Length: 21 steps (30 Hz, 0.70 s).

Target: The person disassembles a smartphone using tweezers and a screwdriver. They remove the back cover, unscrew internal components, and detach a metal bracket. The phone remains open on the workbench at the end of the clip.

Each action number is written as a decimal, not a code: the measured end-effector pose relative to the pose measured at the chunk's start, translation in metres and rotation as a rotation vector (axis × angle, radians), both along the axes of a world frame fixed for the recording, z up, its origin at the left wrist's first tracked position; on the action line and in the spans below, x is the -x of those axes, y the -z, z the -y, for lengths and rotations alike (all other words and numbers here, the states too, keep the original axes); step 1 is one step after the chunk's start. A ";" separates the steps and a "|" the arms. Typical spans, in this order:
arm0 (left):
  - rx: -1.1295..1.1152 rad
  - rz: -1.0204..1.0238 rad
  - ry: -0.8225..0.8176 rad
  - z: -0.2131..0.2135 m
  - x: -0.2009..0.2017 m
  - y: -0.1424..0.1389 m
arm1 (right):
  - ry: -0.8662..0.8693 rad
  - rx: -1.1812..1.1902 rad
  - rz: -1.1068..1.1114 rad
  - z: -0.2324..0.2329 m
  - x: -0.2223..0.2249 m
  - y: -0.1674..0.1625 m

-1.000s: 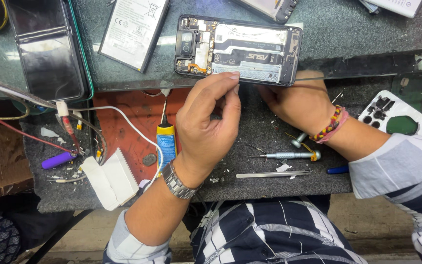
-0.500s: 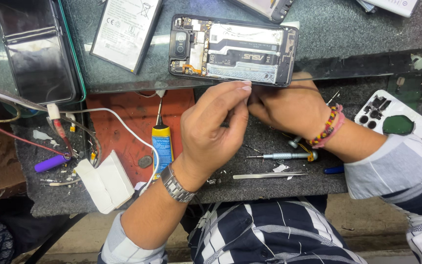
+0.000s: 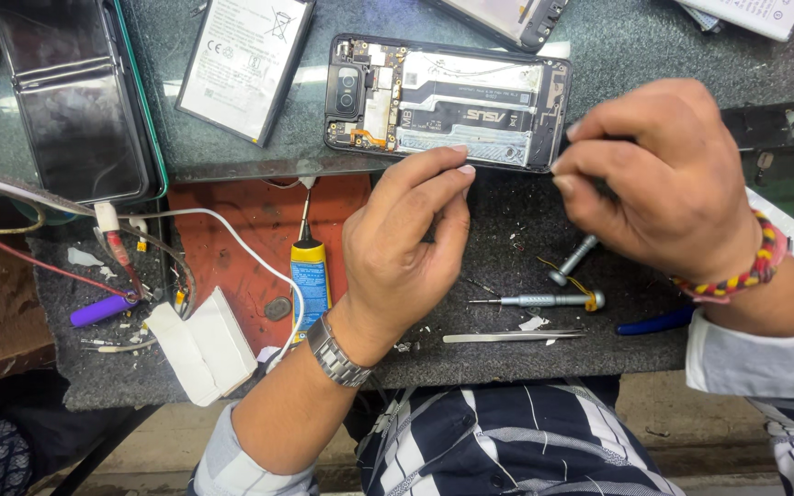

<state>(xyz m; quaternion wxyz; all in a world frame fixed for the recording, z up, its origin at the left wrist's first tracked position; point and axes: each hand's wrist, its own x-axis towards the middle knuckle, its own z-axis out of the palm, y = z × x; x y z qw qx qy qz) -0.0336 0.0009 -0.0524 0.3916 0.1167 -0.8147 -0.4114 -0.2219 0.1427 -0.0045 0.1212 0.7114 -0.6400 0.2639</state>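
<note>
- Workbench [image 3: 691, 46]: grey surface with a dark mat on its near part, seen from above.
- Opened phone [image 3: 448, 103]: back cover off, circuit board and metal shields exposed, lying flat at the bench's far middle, above both hands.
- Right hand [image 3: 663, 174]: forearm enters from the right, beaded bracelet at the wrist; hand curled over, fingers pressed together near the phone's lower right corner. What they pinch is hidden; I cannot tell.
- Left hand [image 3: 406, 243]: forearm rises from below, metal watch on the wrist; thumb and forefinger closed tip to tip just under the phone's lower edge. Any held part is too small to see.
- Loose battery [image 3: 243, 64]: left of the phone.
- Glue tube [image 3: 310, 276], 2 screwdrivers [image 3: 535, 299] and tweezers [image 3: 512, 337]: on the mat beside the hands.
- Change since 0.5 s ago: the 2 hands, then close together, now stand apart; the right hand has shifted right.
</note>
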 end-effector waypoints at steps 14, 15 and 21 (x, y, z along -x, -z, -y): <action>-0.053 0.045 -0.018 0.001 -0.001 0.000 | 0.031 -0.061 -0.087 0.003 0.001 -0.001; -0.052 0.042 -0.018 0.001 -0.001 0.000 | 0.034 -0.058 -0.098 0.003 0.000 -0.001; -0.045 0.043 -0.017 0.001 -0.001 0.001 | 0.071 -0.018 -0.075 0.007 -0.006 -0.001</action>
